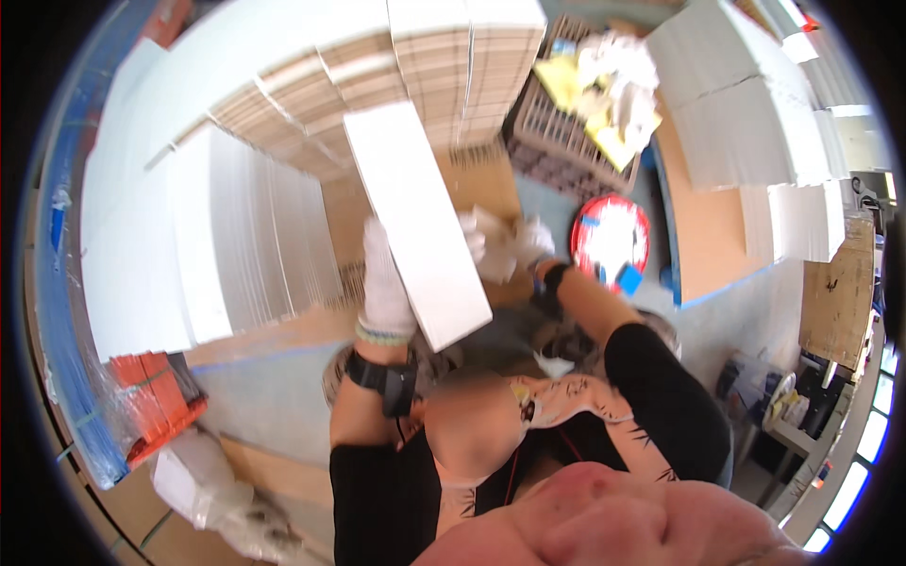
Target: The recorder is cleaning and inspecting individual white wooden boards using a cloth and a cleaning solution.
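Observation:
My left hand (385,283), in a white knitted glove, grips a long white block (417,222) that looks like a stack of flat card pieces. The glove shows on its left side, and fingertips (475,236) curl around its right edge. The block is tilted, its top end leaning left. Just right of it, my right hand (536,238), also gloved and slightly blurred, is closed on a crumpled pale cloth (494,247). The cloth is apart from the block's visible face. Brown cardboard (481,174) lies beneath both hands.
Tall white and brown stacks (434,80) stand at the far side; white stacks (255,245) line the left. A brown plastic crate (557,141) holds yellow and white scraps. Right of my hands is a round red-rimmed container (576,236). More white stacks (727,123) rest on a board at right.

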Demonstrator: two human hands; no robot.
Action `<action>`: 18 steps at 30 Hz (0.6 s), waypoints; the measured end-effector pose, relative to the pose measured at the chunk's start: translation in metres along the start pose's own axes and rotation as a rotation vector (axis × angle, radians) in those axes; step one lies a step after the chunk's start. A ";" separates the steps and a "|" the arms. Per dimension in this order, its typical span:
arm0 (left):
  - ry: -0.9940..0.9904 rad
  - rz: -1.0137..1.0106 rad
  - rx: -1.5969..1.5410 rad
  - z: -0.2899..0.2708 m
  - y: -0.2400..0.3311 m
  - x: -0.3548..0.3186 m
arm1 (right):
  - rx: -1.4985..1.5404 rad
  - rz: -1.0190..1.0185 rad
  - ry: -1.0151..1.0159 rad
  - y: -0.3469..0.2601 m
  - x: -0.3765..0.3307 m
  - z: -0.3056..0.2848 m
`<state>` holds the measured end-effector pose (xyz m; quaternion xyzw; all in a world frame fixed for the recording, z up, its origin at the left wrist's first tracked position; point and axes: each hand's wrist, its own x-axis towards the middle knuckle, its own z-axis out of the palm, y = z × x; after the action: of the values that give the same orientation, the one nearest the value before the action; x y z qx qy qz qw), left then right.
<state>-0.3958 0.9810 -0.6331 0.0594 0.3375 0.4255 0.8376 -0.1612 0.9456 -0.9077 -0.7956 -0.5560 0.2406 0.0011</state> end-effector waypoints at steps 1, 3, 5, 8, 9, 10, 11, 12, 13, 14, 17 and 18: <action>-0.041 -0.013 0.022 0.002 -0.002 -0.003 | -0.082 -0.032 -0.001 0.007 -0.011 -0.010; -0.134 -0.014 0.019 0.008 0.000 -0.016 | -0.125 0.008 -0.069 0.010 -0.024 -0.020; -0.167 -0.008 -0.001 -0.006 0.003 -0.029 | -0.039 -0.029 -0.196 -0.015 -0.046 -0.051; -0.231 0.001 0.031 -0.010 0.003 -0.042 | 0.223 0.029 -0.220 -0.028 -0.075 -0.097; -0.241 0.026 0.042 -0.015 0.003 -0.048 | 0.286 -0.001 -0.195 -0.040 -0.094 -0.122; -0.255 0.048 0.059 -0.016 0.003 -0.052 | 0.354 -0.030 -0.164 -0.048 -0.107 -0.141; -0.268 0.052 0.057 -0.017 0.003 -0.055 | 0.348 -0.032 -0.152 -0.049 -0.113 -0.149; -0.267 0.056 0.059 -0.015 0.003 -0.055 | 0.773 -0.163 -0.079 -0.050 -0.121 -0.162; -0.264 0.060 0.061 -0.014 0.004 -0.057 | 1.195 -0.301 -0.003 -0.054 -0.130 -0.171; -0.273 0.064 0.059 -0.012 0.003 -0.061 | 1.190 -0.308 0.003 -0.057 -0.143 -0.178; -0.230 0.091 0.090 -0.005 -0.009 -0.075 | 1.275 -0.515 0.019 -0.116 -0.235 -0.241; -0.282 0.073 0.062 -0.001 -0.015 -0.082 | 0.912 -0.770 0.165 -0.128 -0.252 -0.240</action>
<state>-0.4203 0.9098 -0.5973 0.1566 0.2271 0.4323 0.8585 -0.2493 0.8355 -0.5645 -0.4725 -0.6429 0.3746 0.4725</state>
